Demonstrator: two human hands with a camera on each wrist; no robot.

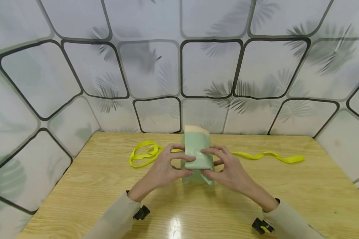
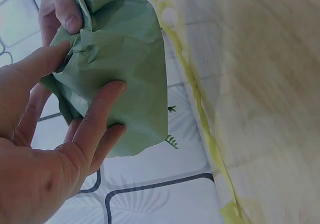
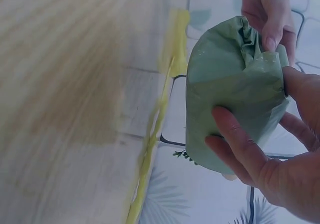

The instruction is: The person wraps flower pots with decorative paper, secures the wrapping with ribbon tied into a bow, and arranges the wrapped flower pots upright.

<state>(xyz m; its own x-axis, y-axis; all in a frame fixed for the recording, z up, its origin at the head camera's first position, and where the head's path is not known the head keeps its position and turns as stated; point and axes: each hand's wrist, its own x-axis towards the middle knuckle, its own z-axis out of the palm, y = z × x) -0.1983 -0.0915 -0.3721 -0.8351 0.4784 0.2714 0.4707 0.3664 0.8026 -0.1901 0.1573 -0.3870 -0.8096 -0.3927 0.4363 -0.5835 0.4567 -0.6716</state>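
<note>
Between both hands stands a small package wrapped in green paper (image 1: pixel 198 142), with a pale peach edge along its top. My left hand (image 1: pixel 164 169) grips it from the left, two fingers spread on the paper and the thumb on the front fold. From the right, my right hand (image 1: pixel 231 171) holds it the same way, thumb at the fold near the left thumb. In the left wrist view the paper (image 2: pixel 135 78) is creased and gathered under the thumbs. Smooth paper (image 3: pixel 210 93) covers its side in the right wrist view. What is inside is hidden.
A yellow ribbon (image 1: pixel 293 160) runs across the wooden table (image 1: pixel 101 186) behind the hands, loosely looped at the left and passing out of sight at the package. A patterned cloth or panel wall (image 1: pixel 209 69) rises at the table's back and sides.
</note>
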